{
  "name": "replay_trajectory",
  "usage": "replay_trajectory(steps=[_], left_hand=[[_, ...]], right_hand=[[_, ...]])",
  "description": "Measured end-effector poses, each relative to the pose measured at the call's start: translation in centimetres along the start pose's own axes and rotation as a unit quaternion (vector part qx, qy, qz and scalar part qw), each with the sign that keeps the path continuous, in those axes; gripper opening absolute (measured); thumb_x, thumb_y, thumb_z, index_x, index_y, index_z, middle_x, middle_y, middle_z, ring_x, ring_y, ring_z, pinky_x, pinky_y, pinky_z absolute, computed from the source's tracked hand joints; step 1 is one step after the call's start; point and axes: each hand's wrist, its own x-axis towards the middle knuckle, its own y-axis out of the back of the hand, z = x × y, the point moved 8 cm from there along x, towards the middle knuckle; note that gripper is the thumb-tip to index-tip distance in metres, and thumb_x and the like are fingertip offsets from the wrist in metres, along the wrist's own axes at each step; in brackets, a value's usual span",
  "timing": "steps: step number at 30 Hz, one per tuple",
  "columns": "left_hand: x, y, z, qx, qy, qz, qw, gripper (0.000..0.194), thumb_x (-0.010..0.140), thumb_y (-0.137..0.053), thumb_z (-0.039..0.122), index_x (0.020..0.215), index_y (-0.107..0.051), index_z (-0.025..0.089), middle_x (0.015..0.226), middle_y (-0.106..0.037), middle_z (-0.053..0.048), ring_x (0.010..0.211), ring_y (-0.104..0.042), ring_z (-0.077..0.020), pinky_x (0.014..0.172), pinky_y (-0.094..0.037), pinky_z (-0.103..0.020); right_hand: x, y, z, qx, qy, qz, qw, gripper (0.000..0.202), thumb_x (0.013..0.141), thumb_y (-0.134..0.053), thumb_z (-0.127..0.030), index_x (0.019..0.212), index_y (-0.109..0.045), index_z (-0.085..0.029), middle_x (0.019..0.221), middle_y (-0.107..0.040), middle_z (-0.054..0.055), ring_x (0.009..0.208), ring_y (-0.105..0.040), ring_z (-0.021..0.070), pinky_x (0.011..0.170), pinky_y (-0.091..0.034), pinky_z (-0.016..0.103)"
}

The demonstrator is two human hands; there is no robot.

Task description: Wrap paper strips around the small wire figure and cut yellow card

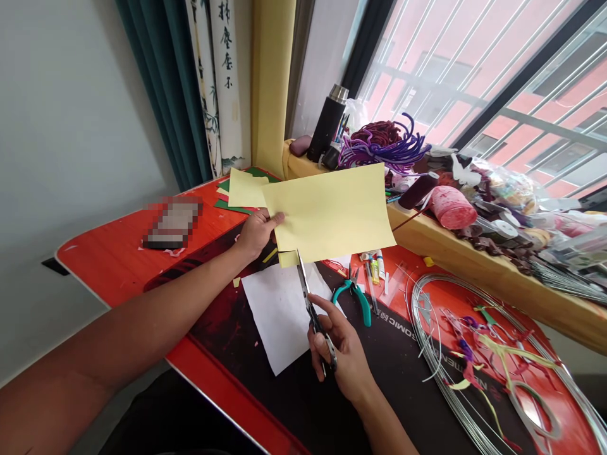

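Forearm (142, 341), lower left; left hand (258, 237) pinches yellow paper (332, 215), centre; right hand (345, 354), half-curled, grips scissors (303, 284); cutting looks begun, mostly unfinished.

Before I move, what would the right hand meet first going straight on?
Probably the large yellow sheet; the scissors in the right hand point toward its lower edge, though depth is unclear.

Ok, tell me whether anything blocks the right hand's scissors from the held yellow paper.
Nothing visible: the scissors reach the yellow paper at its lower edge, and the left hand grips it to their left.
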Motion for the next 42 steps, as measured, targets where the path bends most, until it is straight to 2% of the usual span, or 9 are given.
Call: replay_trajectory(steps=[21, 42], left_hand=[[-0.18, -0.23, 0.18, -0.004, -0.009, -0.008, 1.000, 0.037, 0.075, -0.096, 0.046, 0.091, -0.079, 0.018, 0.071, -0.076, -0.004, 0.074, -0.074, -0.0252, 0.067, -0.058, -0.034], [-0.45, -0.37, 0.20, 0.008, 0.005, -0.018, 1.000, 0.040, 0.075, -0.094, 0.050, 0.095, -0.080, 0.019, 0.070, -0.075, -0.003, 0.067, -0.072, -0.0228, 0.063, -0.057, -0.033]], right_hand=[[0.08, 0.24, 0.11, -0.005, 0.003, 0.002, 1.000, 0.073, 0.089, -0.081, -0.067, 0.149, -0.059, -0.031, 0.079, -0.048, -0.007, 0.041, -0.048, 0.0047, 0.038, -0.043, 0.019], [0.13, 0.18, 0.05, -0.005, 0.003, 0.007, 1.000, 0.075, 0.088, -0.081, -0.068, 0.148, -0.060, -0.029, 0.077, -0.048, -0.008, 0.041, -0.048, 0.0055, 0.038, -0.044, 0.019]])
